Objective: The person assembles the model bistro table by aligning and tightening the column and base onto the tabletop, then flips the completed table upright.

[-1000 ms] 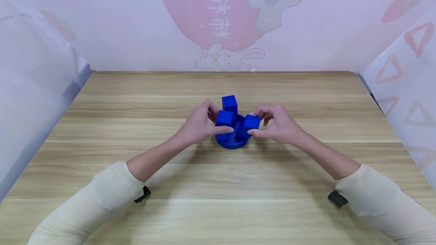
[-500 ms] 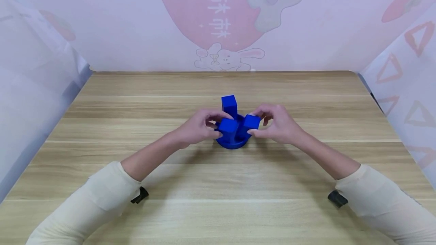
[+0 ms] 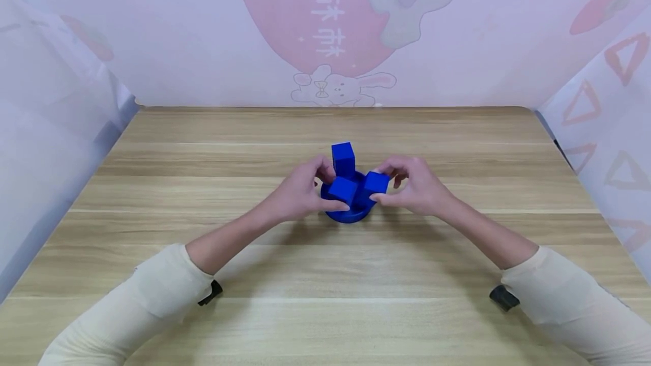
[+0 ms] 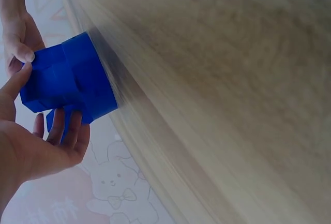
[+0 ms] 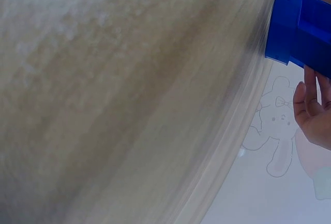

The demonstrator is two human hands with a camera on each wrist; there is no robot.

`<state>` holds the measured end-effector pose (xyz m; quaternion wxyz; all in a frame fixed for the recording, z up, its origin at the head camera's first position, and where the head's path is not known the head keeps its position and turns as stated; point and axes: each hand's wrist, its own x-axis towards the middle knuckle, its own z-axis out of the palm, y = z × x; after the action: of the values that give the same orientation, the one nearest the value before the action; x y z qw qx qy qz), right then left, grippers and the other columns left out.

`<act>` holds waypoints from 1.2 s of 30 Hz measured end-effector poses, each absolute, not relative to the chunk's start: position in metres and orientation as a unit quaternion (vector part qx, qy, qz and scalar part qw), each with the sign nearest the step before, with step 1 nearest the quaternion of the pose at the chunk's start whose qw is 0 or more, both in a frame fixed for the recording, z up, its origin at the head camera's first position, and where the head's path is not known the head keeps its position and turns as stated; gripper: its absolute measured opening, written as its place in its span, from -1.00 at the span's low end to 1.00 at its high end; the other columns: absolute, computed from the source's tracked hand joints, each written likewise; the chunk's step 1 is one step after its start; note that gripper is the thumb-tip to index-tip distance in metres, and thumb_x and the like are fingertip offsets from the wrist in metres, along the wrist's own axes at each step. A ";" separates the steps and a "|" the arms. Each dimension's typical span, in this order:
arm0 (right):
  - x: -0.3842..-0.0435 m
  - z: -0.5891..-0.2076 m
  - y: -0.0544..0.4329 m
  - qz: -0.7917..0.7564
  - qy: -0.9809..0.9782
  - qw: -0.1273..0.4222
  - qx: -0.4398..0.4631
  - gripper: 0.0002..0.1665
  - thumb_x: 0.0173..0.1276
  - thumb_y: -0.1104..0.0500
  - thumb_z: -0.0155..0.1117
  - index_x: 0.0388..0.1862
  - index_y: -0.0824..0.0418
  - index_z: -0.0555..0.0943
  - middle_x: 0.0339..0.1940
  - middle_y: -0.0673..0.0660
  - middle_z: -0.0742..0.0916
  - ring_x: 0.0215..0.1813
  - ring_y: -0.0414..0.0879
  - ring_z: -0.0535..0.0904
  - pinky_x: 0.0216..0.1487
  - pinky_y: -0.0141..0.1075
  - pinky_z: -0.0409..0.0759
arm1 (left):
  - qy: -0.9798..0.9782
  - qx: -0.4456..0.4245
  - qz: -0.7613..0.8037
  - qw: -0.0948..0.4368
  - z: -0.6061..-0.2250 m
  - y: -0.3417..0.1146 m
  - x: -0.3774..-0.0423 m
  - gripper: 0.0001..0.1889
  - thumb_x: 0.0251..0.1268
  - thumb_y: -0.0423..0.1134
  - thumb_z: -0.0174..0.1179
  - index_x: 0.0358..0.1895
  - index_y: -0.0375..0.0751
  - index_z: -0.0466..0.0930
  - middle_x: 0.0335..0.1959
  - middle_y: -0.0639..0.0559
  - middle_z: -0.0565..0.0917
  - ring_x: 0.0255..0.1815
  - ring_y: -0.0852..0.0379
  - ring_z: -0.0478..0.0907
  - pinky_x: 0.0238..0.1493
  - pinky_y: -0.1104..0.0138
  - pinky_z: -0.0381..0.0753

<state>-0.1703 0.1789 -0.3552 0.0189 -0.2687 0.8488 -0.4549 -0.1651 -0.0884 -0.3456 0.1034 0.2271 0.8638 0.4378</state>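
Note:
In the head view a round blue base (image 3: 348,217) stands on the table with three square blue posts rising from it. My left hand (image 3: 301,192) grips the front-left blue post (image 3: 343,190), thumb in front and fingers behind. On the other side my right hand (image 3: 419,188) pinches the right blue post (image 3: 377,182) between thumb and fingers. The back blue post (image 3: 343,154) rises tallest, touched by neither hand as far as I can see. In the left wrist view curled fingers (image 4: 58,125) lie against the blue piece; how the posts sit in the base is partly hidden.
The wood-grain table (image 3: 325,298) spreads around the base on all sides. A pale printed backdrop (image 3: 203,33) stands behind its far edge, with white side panels (image 3: 595,146) at left and right.
The front-left post has shifted toward me and slightly right, and has turned. My left hand loosened, moved its fingers and took hold of it again. The right hand stays put.

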 end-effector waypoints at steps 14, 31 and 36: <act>-0.170 -0.355 0.179 -0.452 0.852 0.024 -0.261 -0.63 0.11 0.27 0.65 -0.11 0.34 0.76 -0.22 0.14 0.80 -0.20 -0.01 0.63 -0.18 -0.14 0.67 | 0.860 0.269 0.426 0.085 -0.345 -0.091 -0.163 -0.52 0.02 -0.35 0.56 0.02 -0.34 0.58 -0.07 -0.14 0.73 0.04 -0.08 0.62 0.15 -0.11 0.57; -0.170 -0.355 0.179 -0.453 0.852 0.022 -0.262 -0.64 0.11 0.27 0.65 -0.12 0.33 0.76 -0.23 0.14 0.80 -0.21 -0.01 0.63 -0.19 -0.17 0.67 | 0.802 0.327 0.473 0.159 -0.342 -0.107 -0.170 -0.58 0.11 -0.57 0.31 0.10 -0.35 0.68 0.18 -0.19 0.70 0.22 -0.13 0.57 0.17 0.00 0.61; -0.170 -0.355 0.179 -0.450 0.853 0.021 -0.263 -0.62 0.09 0.27 0.66 -0.11 0.33 0.76 -0.23 0.13 0.80 -0.21 0.00 0.64 -0.19 -0.13 0.68 | 0.829 0.277 0.464 0.147 -0.345 -0.105 -0.167 -0.42 0.05 -0.39 0.58 0.15 -0.42 0.55 0.10 -0.20 0.68 0.15 -0.12 0.57 0.14 0.04 0.60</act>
<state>-0.1703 0.1789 -0.3551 0.0212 -0.2627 0.8534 -0.4498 -0.1669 -0.1047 -0.3446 0.1472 0.2771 0.8286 0.4637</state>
